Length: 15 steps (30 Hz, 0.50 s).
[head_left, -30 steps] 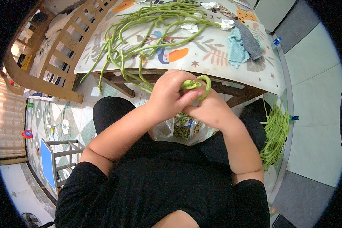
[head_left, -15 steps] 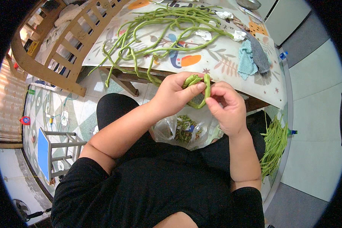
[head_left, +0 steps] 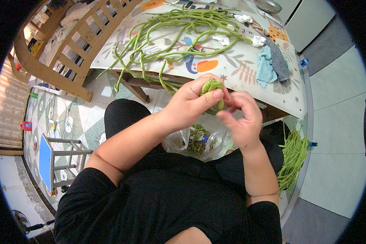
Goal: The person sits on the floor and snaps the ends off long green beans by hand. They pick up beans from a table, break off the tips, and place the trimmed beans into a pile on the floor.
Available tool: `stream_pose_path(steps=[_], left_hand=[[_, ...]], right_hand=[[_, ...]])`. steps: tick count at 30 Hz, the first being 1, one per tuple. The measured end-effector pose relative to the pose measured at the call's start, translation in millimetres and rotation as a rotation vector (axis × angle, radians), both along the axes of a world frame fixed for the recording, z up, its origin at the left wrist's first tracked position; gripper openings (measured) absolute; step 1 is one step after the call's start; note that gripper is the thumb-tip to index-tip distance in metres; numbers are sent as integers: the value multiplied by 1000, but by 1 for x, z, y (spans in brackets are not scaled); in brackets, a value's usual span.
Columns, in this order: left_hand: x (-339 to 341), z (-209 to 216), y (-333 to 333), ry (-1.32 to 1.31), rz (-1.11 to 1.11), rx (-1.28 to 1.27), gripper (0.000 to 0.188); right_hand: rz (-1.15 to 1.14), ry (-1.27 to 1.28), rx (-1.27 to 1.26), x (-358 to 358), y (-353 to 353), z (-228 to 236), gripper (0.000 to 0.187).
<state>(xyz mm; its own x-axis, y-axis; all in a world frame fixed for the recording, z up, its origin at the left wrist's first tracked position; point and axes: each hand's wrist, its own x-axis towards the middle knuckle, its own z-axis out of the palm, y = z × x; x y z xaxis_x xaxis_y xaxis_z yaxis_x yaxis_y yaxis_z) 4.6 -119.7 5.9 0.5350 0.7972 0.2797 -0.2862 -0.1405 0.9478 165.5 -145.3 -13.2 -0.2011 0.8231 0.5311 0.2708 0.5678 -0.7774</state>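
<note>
In front of my lap, my left hand (head_left: 195, 96) is closed round a small folded bundle of green long beans (head_left: 212, 86), its thumb pressed across the front. The top of the bundle shows above the thumb, and part of it bends down below. My right hand (head_left: 245, 116) is against the bundle's right side, thumb and curled fingers pinching at a bean strand; its fingertips are slightly blurred and partly hidden. Beyond my hands, a spread of long beans (head_left: 173, 29) lies on the patterned tabletop (head_left: 240, 83), some ends hanging over the near edge.
Below my hands, a clear plastic bag (head_left: 213, 146) holds bean scraps. More long beans (head_left: 293, 160) lie in a heap at my right. Two cloths (head_left: 266, 67) and crumpled tissues (head_left: 258, 40) are on the table. A blue-topped stool (head_left: 47, 162) and wooden bed rail (head_left: 55, 75) stand left.
The bean strand that stood up and looped below between my hands is now folded in against the bundle. My left hand remains closed on it; my right fingers have shifted slightly.
</note>
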Motion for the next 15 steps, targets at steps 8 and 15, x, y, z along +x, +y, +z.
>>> stream_pose_path(steps=[8, 15], left_hand=[[34, 6, -19, 148, -105, 393, 25], [12, -14, -30, 156, 283, 795, 27]], right_hand=[[300, -108, 8, -23, 18, -53, 41], [93, 146, 63, -9, 21, -52, 18]])
